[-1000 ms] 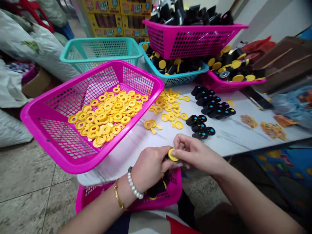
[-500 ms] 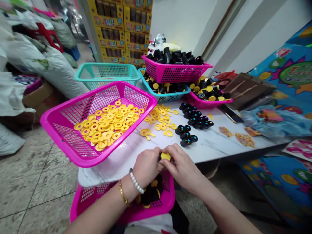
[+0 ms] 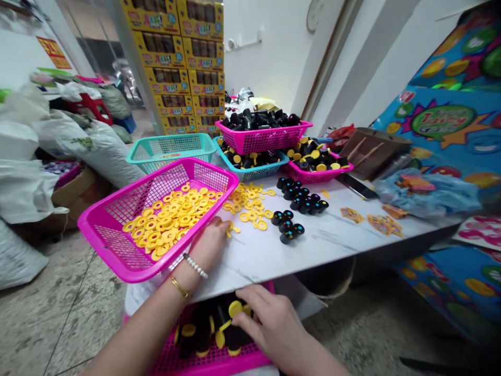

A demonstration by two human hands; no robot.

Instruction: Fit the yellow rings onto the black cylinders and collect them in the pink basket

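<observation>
My left hand [image 3: 211, 243] reaches along the table beside the upper pink basket. Its fingers are drawn together on a yellow plastic ring cap [image 3: 231, 228] and partly hide it. My right hand [image 3: 272, 318] is over the lower pink basket [image 3: 219, 365], its thumb and index finger apart. Close to those fingertips is a yellow round cap [image 3: 235, 308] on a black piece. Several black cylinders with yellow caps [image 3: 201, 331] lie in this basket. Loose yellow ring caps [image 3: 250, 201] are spread on the table past my left hand.
The upper pink basket [image 3: 105, 245] holds many yellow ring caps. Rows of black cylinders [image 3: 301, 196] stand on the white table [image 3: 250, 261]. Stacked baskets of black parts [image 3: 262, 138], a phone [image 3: 357, 186] and a blue plastic bag [image 3: 434, 196] are farther back.
My hands have parted. The left has moved up and left to the yellow ring caps; the right has gone down over the lower basket with the yellow-capped black piece they held together. The view has shifted.
</observation>
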